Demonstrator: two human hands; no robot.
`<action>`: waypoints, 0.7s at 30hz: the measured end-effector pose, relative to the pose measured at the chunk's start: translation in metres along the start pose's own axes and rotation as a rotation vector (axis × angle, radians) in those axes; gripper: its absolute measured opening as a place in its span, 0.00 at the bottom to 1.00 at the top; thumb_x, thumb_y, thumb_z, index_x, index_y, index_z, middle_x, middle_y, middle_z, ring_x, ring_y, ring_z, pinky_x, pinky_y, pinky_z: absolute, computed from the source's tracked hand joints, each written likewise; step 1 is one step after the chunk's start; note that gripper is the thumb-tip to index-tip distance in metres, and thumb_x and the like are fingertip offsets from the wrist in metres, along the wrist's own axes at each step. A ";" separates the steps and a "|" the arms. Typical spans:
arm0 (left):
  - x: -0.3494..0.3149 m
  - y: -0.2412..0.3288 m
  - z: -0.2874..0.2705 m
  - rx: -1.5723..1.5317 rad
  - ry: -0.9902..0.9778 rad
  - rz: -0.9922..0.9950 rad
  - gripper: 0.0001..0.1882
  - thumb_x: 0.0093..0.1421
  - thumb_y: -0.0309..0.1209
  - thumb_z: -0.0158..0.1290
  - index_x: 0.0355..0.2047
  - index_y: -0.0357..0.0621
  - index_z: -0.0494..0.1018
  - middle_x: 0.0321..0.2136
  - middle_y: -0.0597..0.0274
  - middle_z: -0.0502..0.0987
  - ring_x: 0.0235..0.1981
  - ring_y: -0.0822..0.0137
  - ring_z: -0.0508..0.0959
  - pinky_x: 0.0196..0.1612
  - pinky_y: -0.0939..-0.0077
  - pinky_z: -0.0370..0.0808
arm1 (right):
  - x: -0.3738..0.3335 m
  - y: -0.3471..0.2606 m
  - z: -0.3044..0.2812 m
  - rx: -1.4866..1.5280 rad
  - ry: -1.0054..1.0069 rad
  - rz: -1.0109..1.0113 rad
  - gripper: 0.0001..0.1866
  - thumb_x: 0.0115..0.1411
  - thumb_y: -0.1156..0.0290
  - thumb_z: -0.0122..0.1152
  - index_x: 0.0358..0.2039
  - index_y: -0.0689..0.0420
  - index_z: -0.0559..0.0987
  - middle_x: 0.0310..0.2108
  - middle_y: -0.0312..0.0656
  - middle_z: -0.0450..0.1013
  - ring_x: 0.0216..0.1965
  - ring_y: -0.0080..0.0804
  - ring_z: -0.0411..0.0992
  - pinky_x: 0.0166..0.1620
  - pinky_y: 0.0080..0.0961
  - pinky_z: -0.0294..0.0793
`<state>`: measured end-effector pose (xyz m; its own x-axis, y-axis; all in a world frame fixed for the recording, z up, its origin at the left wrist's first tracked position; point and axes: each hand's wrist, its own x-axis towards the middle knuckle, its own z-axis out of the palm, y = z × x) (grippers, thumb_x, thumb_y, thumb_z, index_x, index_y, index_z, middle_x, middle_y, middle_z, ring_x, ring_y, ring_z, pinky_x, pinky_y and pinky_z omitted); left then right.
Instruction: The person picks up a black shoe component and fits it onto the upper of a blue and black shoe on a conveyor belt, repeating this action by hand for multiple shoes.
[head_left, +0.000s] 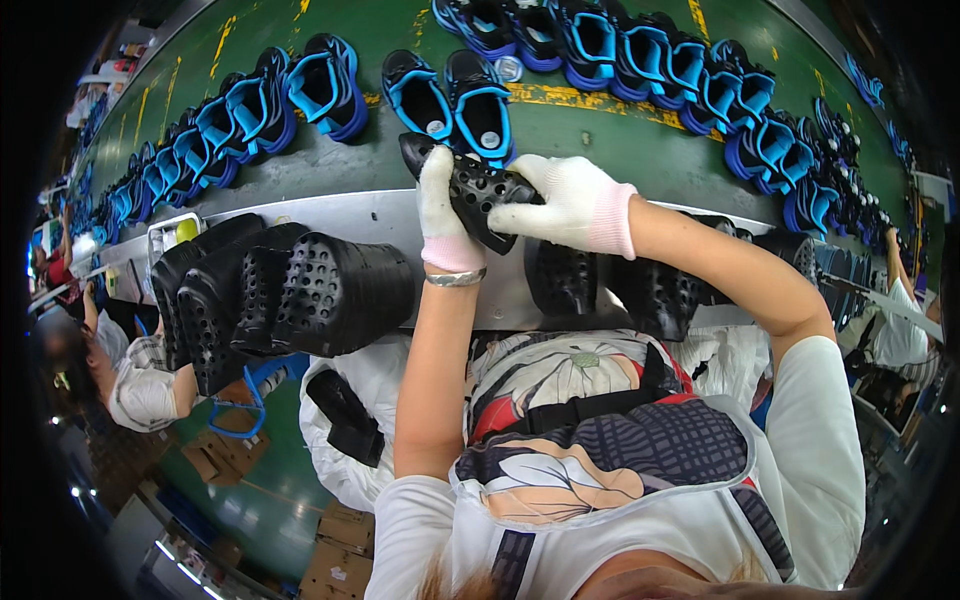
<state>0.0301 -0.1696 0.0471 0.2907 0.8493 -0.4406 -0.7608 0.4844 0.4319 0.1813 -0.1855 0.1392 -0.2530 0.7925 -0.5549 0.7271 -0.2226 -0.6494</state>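
Observation:
A black plastic shoe tree (478, 185), dotted with round holes, is held between my two hands above the bench's near edge. My left hand (443, 208), in a white glove with a pink cuff, is closed on its left side. Gloved the same way, my right hand (570, 203) grips its right end between thumb and fingers. Just beyond it stand two black shoes with blue linings, a left one (418, 95) and a right one (479, 100). Nested stacks of similar black shoe trees (345, 290) lie left of my arms, and more shoe trees (655, 290) lie to the right.
Rows of black and blue shoes (255, 105) line the green conveyor (590, 140) on the left, and more shoes (640, 50) on the right. A metal ledge (500, 300) runs along the near side. Co-workers sit at both sides. Cardboard boxes (340, 555) stand on the floor below left.

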 end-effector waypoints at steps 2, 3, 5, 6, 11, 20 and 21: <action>0.024 0.002 -0.024 -0.002 0.014 0.011 0.17 0.62 0.41 0.49 0.45 0.41 0.68 0.34 0.61 0.76 0.32 0.66 0.79 0.36 0.70 0.79 | 0.021 -0.004 0.006 -0.034 0.035 -0.017 0.30 0.54 0.49 0.60 0.46 0.64 0.73 0.38 0.59 0.74 0.38 0.50 0.75 0.43 0.34 0.73; 0.031 0.002 -0.028 0.027 0.073 0.054 0.19 0.63 0.42 0.50 0.45 0.40 0.68 0.34 0.61 0.76 0.32 0.66 0.79 0.35 0.70 0.79 | 0.031 -0.006 0.009 -0.051 0.052 -0.027 0.30 0.54 0.50 0.59 0.45 0.64 0.73 0.37 0.59 0.74 0.38 0.50 0.75 0.43 0.34 0.73; 0.045 0.003 -0.035 0.145 0.193 0.171 0.22 0.63 0.45 0.50 0.46 0.38 0.68 0.35 0.60 0.76 0.31 0.67 0.78 0.35 0.72 0.78 | 0.050 -0.012 0.013 -0.107 0.120 -0.033 0.24 0.54 0.52 0.56 0.37 0.64 0.75 0.30 0.58 0.75 0.34 0.51 0.75 0.40 0.37 0.74; 0.050 0.003 -0.040 0.231 0.254 0.246 0.23 0.63 0.47 0.51 0.45 0.38 0.69 0.35 0.60 0.75 0.32 0.67 0.78 0.35 0.73 0.77 | 0.060 -0.016 0.012 -0.124 0.124 -0.021 0.24 0.53 0.52 0.54 0.32 0.65 0.75 0.27 0.58 0.75 0.34 0.54 0.75 0.40 0.39 0.74; 0.053 0.012 -0.047 1.308 0.344 0.571 0.17 0.57 0.35 0.54 0.43 0.37 0.74 0.43 0.45 0.74 0.39 0.52 0.77 0.45 0.65 0.74 | 0.110 -0.018 -0.028 -0.492 0.090 0.116 0.23 0.54 0.54 0.50 0.32 0.64 0.80 0.31 0.56 0.77 0.36 0.51 0.76 0.42 0.37 0.76; 0.087 0.021 -0.058 1.858 0.117 0.458 0.15 0.55 0.31 0.55 0.43 0.42 0.73 0.44 0.51 0.74 0.45 0.49 0.72 0.48 0.60 0.72 | 0.215 -0.019 0.024 -0.806 0.186 0.021 0.17 0.61 0.59 0.49 0.35 0.58 0.81 0.36 0.51 0.78 0.38 0.47 0.77 0.43 0.39 0.75; 0.090 0.021 -0.056 1.912 0.109 0.367 0.15 0.55 0.31 0.55 0.43 0.43 0.73 0.43 0.51 0.74 0.45 0.49 0.73 0.48 0.60 0.72 | 0.224 -0.015 0.027 -0.783 0.187 0.040 0.17 0.61 0.59 0.50 0.36 0.58 0.81 0.36 0.51 0.78 0.39 0.47 0.77 0.43 0.39 0.75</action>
<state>0.0080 -0.0947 -0.0275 0.2014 0.9678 -0.1509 0.7861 -0.0678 0.6143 0.0961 -0.0201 0.0105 -0.1564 0.8897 -0.4289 0.9872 0.1546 -0.0392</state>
